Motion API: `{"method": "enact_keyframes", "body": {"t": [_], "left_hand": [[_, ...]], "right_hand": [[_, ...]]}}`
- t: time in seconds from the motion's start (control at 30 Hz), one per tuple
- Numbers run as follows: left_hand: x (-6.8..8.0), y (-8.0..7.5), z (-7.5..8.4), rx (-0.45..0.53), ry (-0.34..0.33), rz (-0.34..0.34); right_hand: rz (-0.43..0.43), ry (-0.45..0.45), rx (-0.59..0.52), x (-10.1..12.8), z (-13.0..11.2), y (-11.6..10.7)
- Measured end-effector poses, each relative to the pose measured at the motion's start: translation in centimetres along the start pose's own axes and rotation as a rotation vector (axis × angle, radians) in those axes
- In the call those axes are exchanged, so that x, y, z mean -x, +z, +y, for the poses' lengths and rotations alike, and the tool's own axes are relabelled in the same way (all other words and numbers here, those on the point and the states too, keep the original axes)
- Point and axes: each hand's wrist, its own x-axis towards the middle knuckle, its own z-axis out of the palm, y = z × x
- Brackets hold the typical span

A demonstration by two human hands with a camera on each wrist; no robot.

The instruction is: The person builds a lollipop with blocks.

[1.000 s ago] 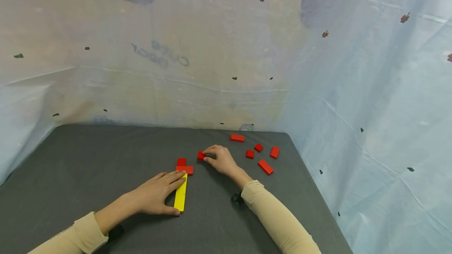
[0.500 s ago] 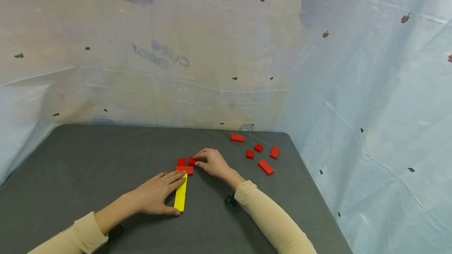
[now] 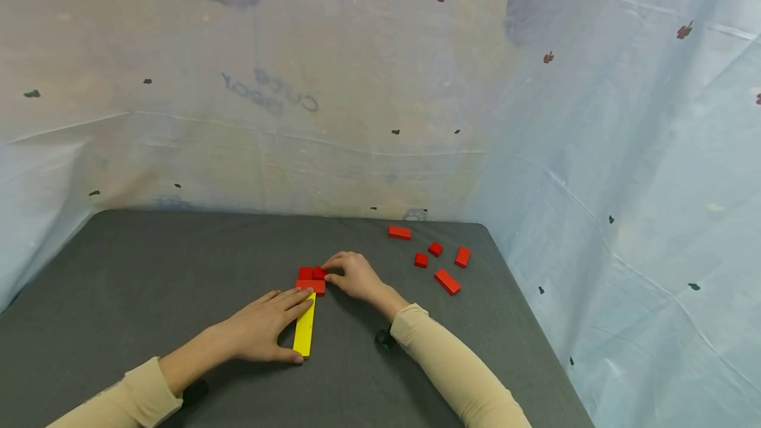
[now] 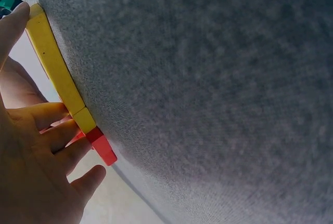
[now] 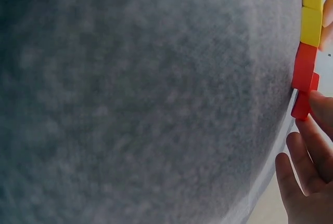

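Note:
My left hand (image 3: 261, 327) rests with straight fingers across a row of yellow blocks (image 3: 304, 329); its thumb touches the near end. In the left wrist view, a seam parts a long yellow block (image 4: 54, 63) from a short yellow block (image 4: 84, 120). Beyond the row lies a red oblong block (image 3: 316, 287), crosswise, near the left fingertips. A small red block (image 3: 306, 273) sits behind its left half. Between thumb and fingers, my right hand (image 3: 359, 277) pinches another small red block (image 3: 319, 273), beside the first and behind the oblong's right half.
Several loose red blocks lie at the back right of the dark table (image 3: 178, 263), among them an oblong (image 3: 447, 281) and a cube (image 3: 421, 260). A pale plastic curtain (image 3: 357, 84) hangs behind the table and along its right side.
My right hand has slid its small red block leftward across the table, up against the other small red block. My left hand has stayed in place on the yellow row.

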Motion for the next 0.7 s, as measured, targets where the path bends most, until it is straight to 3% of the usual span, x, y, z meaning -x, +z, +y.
{"method": "enact_keyframes", "body": {"t": [0.7], "left_hand": [[-0.12,-0.01,-0.14,0.001,0.006,0.002]], "right_hand": [[-0.017,-0.015,0.019,-0.08,-0.1,0.17]]}}
